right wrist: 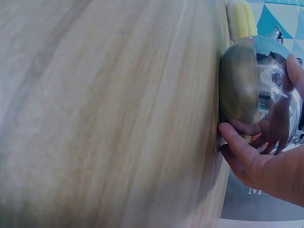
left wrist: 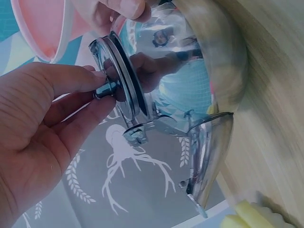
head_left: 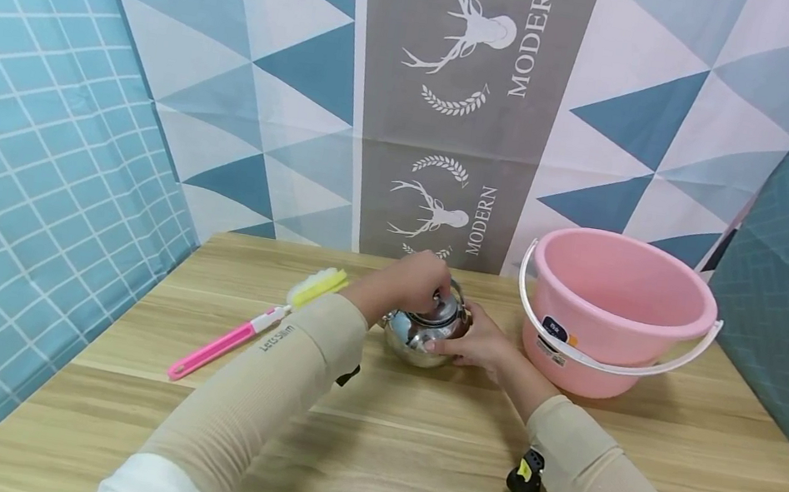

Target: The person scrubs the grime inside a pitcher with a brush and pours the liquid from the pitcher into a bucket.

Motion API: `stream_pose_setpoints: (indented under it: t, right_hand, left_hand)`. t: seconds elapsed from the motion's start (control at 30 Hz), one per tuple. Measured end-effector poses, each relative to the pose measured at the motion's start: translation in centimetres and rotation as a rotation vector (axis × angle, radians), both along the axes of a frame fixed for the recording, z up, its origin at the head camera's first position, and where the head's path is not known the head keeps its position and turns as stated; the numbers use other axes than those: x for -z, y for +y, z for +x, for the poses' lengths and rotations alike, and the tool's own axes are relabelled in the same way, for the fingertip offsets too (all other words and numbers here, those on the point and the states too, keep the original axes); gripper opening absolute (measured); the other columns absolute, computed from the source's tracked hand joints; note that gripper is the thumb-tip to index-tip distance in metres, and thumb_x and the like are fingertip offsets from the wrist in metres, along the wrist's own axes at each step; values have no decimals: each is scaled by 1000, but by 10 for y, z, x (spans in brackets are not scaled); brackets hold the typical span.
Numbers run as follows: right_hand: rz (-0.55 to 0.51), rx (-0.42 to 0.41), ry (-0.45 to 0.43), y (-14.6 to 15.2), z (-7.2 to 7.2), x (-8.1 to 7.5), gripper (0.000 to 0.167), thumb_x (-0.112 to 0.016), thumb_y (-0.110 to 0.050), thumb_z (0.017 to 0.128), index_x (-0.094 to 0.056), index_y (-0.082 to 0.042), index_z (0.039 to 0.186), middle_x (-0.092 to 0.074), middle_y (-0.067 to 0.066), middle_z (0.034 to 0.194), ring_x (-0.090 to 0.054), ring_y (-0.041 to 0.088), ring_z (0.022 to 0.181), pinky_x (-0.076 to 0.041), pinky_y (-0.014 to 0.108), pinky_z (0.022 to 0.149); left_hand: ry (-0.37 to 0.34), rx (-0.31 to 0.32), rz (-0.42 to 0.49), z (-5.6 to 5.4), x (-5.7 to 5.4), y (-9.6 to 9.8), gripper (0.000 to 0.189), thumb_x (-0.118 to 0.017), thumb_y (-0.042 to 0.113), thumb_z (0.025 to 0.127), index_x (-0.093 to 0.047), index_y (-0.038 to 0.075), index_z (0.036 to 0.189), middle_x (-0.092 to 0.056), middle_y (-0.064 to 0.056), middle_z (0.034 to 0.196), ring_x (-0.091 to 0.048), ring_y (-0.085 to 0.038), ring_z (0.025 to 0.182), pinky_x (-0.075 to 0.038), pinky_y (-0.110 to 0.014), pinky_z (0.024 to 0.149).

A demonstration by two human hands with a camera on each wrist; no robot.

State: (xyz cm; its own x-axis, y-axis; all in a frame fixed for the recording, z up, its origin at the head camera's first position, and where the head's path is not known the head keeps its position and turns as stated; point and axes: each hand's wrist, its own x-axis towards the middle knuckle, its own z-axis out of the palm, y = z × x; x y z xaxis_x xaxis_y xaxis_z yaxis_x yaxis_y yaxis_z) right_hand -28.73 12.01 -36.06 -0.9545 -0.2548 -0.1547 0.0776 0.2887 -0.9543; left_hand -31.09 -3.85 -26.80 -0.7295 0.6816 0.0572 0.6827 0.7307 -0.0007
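A shiny metal kettle (head_left: 414, 348) stands on the wooden table near its back edge. My left hand (head_left: 407, 286) is over the top of it, pinching the small knob (left wrist: 106, 89) of the round lid (left wrist: 122, 71) between thumb and fingers. A dark gap shows between the lid's rim and the kettle's opening. With thumb and fingers spread round its side, my right hand (head_left: 481, 342) holds the kettle's body low down, fingertips close to the tabletop. The spout (left wrist: 209, 152) sticks out on the left side. Part of the raised handle (head_left: 459, 290) shows behind the left hand.
To the right of the kettle is a pink bucket (head_left: 619, 374) with its white handle hanging down in front. A brush (head_left: 228, 349) with a pink handle and yellow-white sponge head lies at the left. Patterned sheets (head_left: 294, 97) hang behind and beside the table.
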Motion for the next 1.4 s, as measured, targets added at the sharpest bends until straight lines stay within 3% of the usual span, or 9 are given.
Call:
stream_pose_setpoints:
  t: [0.2, 0.47, 0.87, 1.13, 1.4]
  right_hand:
    - [15, -5, 18, 0, 0, 0, 100, -85, -12, 73, -22, -3, 150, -37, 25, 141, -52, 33, 108, -55, 40, 73]
    - [27, -4, 20, -1, 0, 0, 101, -85, -13, 73, -21, -3, 150, -36, 25, 142, -52, 33, 108, -56, 41, 74]
    - [-5, -18, 27, -1, -1, 2, 100, -84, -11, 75, -20, -4, 151, -35, 26, 143, -50, 36, 113, -55, 43, 76]
    - [10, -4, 35, 0, 1, 1, 100, -85, -12, 74, -21, -5, 151, -37, 26, 142, -51, 32, 108, -55, 40, 72]
    - [16, -5, 47, -1, 1, 1, 101, -85, -12, 73, -21, -4, 151, -36, 27, 141, -53, 32, 105, -55, 41, 73]
  left_hand:
    - [6, 11, 2, 2, -8, 0, 24, -69, -2, 76, -77, 7, 97, -73, -4, 97, -66, -20, 94, -52, -29, 85]
    - [37, 37, 10, 4, -18, -5, 23, -68, -1, 75, -77, 9, 93, -72, -2, 94, -66, -17, 88, -53, -27, 80]
    - [60, 81, 12, 12, -26, -17, 24, -66, 0, 73, -79, 10, 90, -72, 0, 89, -65, -16, 84, -53, -29, 78]
    - [72, 114, 75, 18, -28, -31, 20, -68, 2, 72, -79, 12, 85, -70, 4, 80, -58, -13, 72, -50, -29, 72]
    - [74, 108, 152, 25, -32, -54, 17, -72, 2, 69, -77, 9, 83, -71, 2, 81, -61, -14, 74, -51, -28, 71]
